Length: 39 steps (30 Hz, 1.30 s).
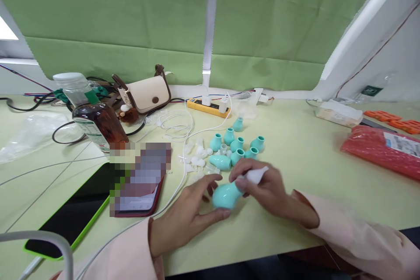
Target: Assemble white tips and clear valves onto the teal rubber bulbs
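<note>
Right hand (265, 186) holds turquoise bulb (225, 197) and white tip (257, 176). Left hand (183, 216) curves around the bulb's round end.

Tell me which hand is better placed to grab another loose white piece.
Probably the left hand: it is open, close to the loose white pieces, while the right hand holds the turquoise bulb and a white piece.
</note>
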Tool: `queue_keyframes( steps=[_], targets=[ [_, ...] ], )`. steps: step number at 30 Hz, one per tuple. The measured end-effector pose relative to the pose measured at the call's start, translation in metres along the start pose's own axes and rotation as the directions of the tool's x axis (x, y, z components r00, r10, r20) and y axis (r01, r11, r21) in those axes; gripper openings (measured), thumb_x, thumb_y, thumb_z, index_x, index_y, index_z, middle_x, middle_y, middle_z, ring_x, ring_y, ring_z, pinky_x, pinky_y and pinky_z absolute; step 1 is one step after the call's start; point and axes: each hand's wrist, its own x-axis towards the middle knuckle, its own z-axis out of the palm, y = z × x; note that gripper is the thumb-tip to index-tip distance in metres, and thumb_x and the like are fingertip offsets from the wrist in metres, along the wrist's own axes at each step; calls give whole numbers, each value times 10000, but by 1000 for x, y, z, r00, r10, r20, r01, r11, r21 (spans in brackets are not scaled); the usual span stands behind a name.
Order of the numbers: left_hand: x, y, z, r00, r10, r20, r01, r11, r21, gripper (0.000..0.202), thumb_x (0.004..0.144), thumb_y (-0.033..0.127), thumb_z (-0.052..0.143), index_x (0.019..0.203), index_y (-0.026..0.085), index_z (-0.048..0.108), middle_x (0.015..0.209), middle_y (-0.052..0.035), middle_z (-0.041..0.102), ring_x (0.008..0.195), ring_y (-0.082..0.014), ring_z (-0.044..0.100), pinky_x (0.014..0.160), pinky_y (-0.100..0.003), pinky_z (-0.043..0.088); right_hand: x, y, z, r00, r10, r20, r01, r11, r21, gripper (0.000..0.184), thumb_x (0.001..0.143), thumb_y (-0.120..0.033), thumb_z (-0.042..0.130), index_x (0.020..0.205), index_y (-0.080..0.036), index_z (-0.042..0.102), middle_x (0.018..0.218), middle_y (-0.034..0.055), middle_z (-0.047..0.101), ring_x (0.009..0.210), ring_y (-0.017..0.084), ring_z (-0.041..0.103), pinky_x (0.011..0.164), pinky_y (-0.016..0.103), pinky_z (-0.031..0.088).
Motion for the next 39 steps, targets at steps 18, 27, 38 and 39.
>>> queue_keyframes(
  steps=[18, 27, 38, 39],
  targets=[
    [2, -4, 7, 969, -161, -187, 106, 956, -274, 170, 741, 324, 559, 749, 161, 513, 525, 42, 507, 492, -87, 447, 476, -190, 338, -15, -5, 23, 861, 295, 413, -319, 948, -12, 359, 867, -441, 247, 808, -179, 486, 748, 25, 517, 733, 140, 492, 660, 253, 447],
    [1, -5, 5, 980, 66, -185, -75, 996, -45, 109, 814, 197, 485, 725, 170, 542, 672, 9, 578, 625, -102, 507, 603, -196, 380, -15, -3, 27, 846, 288, 449, -376, 919, 119, 349, 885, -426, 198, 755, -172, 399, 723, 2, 430, 649, 99, 405, 651, 235, 399],
    [-1, -10, 7, 931, 257, -260, -205, 956, 211, 143, 827, 128, 436, 941, 166, 513, 766, -25, 567, 686, -121, 536, 632, -233, 444, -20, -1, 29, 873, 376, 311, -411, 910, 52, 342, 864, -456, 237, 774, -198, 442, 712, 5, 451, 679, 126, 448, 664, 251, 415],
    [-1, -10, 8, 904, 308, -297, -233, 936, 263, 175, 812, 130, 468, 980, 162, 506, 798, -37, 577, 711, -127, 547, 647, -238, 457, -21, 1, 30, 883, 379, 278, -403, 915, 32, 347, 856, -470, 247, 774, -204, 455, 703, 7, 458, 681, 133, 455, 650, 252, 418]
  ],
)
